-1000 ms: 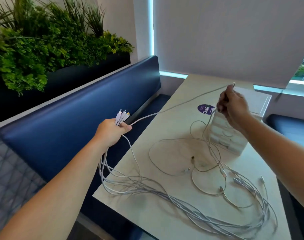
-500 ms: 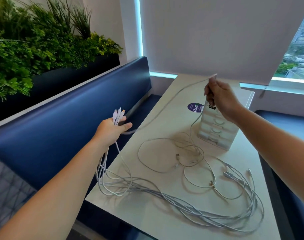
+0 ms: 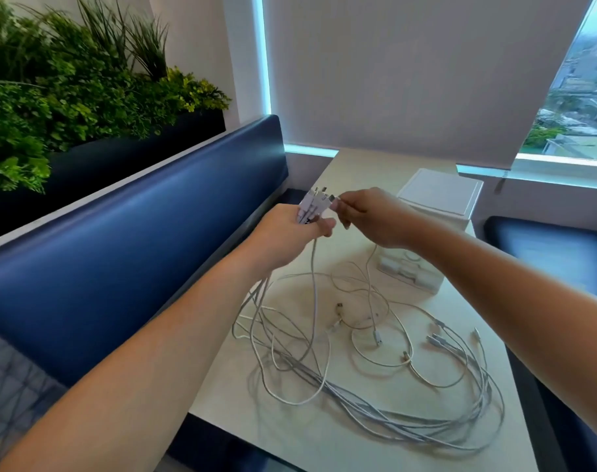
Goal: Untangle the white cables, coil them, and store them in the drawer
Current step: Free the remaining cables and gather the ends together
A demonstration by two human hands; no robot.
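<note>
the left hand (image 3: 292, 229) is clenched round a bunch of plugs (image 3: 311, 205), held upright above the left edge of the table (image 3: 324, 437). the right hand (image 3: 372, 216) is just beside it, fingertips pinching a single plug (image 3: 334, 199) against the bunch. the cables (image 3: 375, 386) hang from both hands and sprawl in tangled loops over the table, loose ends among them. the white drawer box (image 3: 436, 206) stands behind the right hand, its front partly hidden by that arm. a blue bench (image 3: 120, 250) runs along the left, below plants (image 3: 68, 97).
</note>
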